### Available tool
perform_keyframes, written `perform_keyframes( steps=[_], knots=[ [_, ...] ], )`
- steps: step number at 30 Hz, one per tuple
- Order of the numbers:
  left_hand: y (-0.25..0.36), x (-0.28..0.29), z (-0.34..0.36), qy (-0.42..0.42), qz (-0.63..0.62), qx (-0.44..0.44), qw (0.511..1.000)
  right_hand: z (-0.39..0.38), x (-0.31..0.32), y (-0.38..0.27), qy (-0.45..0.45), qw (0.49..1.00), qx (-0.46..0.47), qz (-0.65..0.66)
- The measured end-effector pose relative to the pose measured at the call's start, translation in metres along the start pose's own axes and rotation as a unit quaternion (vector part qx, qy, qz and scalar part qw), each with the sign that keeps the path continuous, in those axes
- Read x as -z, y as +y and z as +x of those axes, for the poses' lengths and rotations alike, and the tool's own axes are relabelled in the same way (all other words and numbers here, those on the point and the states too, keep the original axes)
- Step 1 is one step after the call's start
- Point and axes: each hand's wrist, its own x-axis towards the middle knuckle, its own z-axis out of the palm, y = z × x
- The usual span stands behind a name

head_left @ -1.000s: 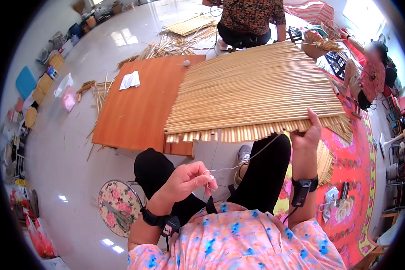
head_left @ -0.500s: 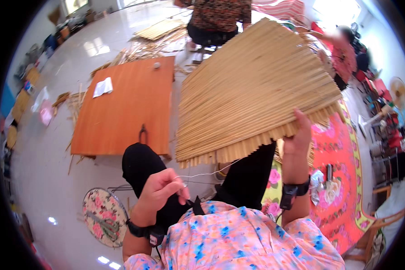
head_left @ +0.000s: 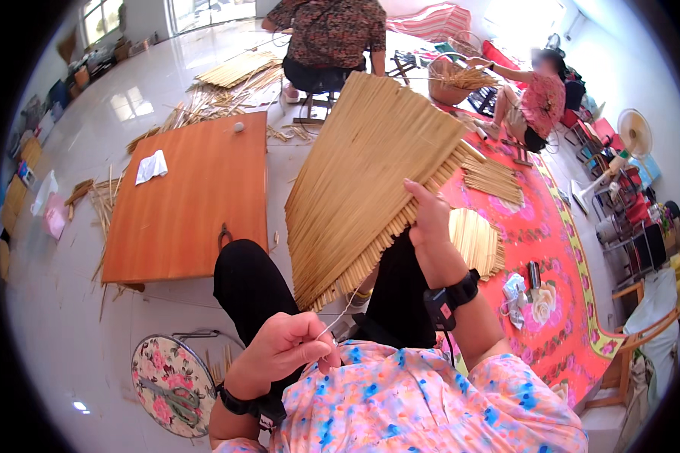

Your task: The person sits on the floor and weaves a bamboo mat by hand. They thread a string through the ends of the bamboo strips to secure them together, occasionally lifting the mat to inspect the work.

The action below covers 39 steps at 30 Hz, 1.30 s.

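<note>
Straw panel [head_left: 370, 189]: close-laid golden stalks, held tilted at twelve o'clock from the seated worker, above the right knee, its uneven lower edge toward the lap.
Right hand [head_left: 431, 215]: gripping the panel's near right border, thumb on the upper face; the other fingers are mostly hidden from me.
Left hand [head_left: 298, 347]: closed, fingertips pinching a pale thread [head_left: 344, 311] that runs up toward the panel's lower edge.
Wrist units: black boxes strapped on both wrists; the right box [head_left: 440, 308] carries a small mark, too tiny to read from where I stand.
Orange-brown table [head_left: 193, 208]: half past ten, with a crumpled white cloth [head_left: 152, 167], a small round pale object [head_left: 239, 127] and a dark metal tool [head_left: 224, 236] near the knee.
Flowered stool [head_left: 155, 362]: nine o'clock, green-handled scissors [head_left: 181, 404] lying on its seat.
Red floral rug [head_left: 544, 362]: two to three o'clock; a smaller straw piece [head_left: 476, 241] lies there at half past one.
Loose stalks [head_left: 204, 102]: scattered on the floor at eleven.
Co-workers: a person in a dark patterned top [head_left: 332, 38] sits at twelve; another in pink [head_left: 544, 102] at one, an arm stretched toward a handled basket [head_left: 449, 89].
Standing fan [head_left: 635, 132]: two o'clock.
</note>
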Motion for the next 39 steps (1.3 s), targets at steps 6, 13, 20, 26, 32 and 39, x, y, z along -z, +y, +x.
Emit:
perform_keyframes(
  steps=[6,13,20,26,32,39],
  knots=[
    [0.013,-0.011,0.007,-0.028,-0.036,-0.029,0.999,0.016,-0.020,0.030,0.037,0.994,0.022,-0.096],
    [0.031,-0.033,0.016,0.036,-0.014,-0.039,0.998,0.023,-0.054,0.048,-0.012,0.988,-0.007,-0.156],
    [0.024,-0.013,0.019,0.046,-0.059,-0.091,0.993,0.013,-0.089,0.024,-0.069,0.950,-0.015,-0.303],
    [0.034,-0.021,0.044,0.129,-0.005,-0.135,0.982,0.003,-0.089,0.029,-0.251,0.939,-0.064,-0.225],
    [0.041,-0.009,0.051,0.179,-0.003,-0.164,0.970,-0.014,-0.045,0.024,-0.305,0.941,-0.006,-0.146],
    [0.031,0.008,0.069,0.199,-0.096,-0.149,0.964,-0.059,-0.010,-0.019,-0.443,0.888,0.053,-0.113]
  ],
)
